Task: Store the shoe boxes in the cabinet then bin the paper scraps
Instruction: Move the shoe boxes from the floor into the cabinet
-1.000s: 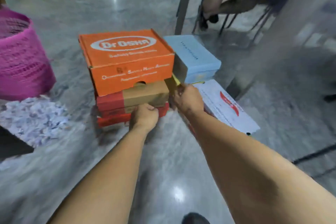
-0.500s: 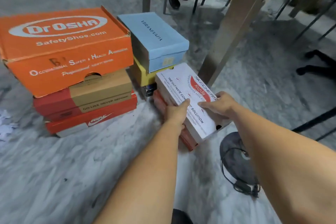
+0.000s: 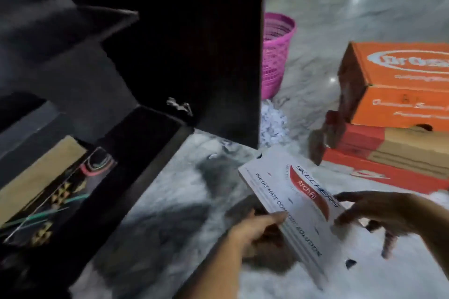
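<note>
A white shoe box (image 3: 291, 204) is held above the marble floor (image 3: 170, 201), tilted, between the two hands. The left hand (image 3: 252, 230) is clasped on the box's near left edge, thumb on the lid; the right hand (image 3: 379, 211) is pressed with spread fingers against its right side. Left of the box the dark cabinet (image 3: 109, 80) is seen open, a patterned box (image 3: 48, 192) lying on its bottom shelf. Farther right, an orange shoe box (image 3: 401, 85) is stacked on red and brown boxes (image 3: 388, 153). Behind the cabinet door (image 3: 206, 43), paper scraps (image 3: 272, 124) are heaped beside a pink basket (image 3: 277, 51).
</note>
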A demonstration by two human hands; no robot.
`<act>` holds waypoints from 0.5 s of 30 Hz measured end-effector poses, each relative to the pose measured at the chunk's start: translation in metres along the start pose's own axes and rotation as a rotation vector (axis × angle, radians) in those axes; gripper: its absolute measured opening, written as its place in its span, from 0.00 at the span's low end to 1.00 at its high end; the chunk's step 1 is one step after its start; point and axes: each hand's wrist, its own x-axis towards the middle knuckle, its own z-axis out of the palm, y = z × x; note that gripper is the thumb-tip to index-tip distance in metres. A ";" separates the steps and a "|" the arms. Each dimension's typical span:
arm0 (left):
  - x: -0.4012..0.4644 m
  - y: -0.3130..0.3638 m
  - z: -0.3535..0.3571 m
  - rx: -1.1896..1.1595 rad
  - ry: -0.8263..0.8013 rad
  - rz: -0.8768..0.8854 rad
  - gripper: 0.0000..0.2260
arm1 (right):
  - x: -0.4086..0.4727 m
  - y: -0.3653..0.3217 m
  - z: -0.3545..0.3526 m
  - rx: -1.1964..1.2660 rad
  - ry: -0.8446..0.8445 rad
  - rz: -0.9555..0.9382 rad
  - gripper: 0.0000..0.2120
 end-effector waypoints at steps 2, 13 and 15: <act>-0.021 -0.010 -0.068 -0.080 0.077 0.003 0.12 | 0.027 -0.062 0.047 -0.086 -0.089 -0.027 0.31; -0.035 0.049 -0.261 -0.390 0.669 0.428 0.11 | 0.072 -0.305 0.205 -0.058 0.352 -0.598 0.21; -0.024 0.061 -0.281 -0.392 0.717 0.518 0.11 | 0.088 -0.332 0.224 -0.069 0.432 -0.737 0.21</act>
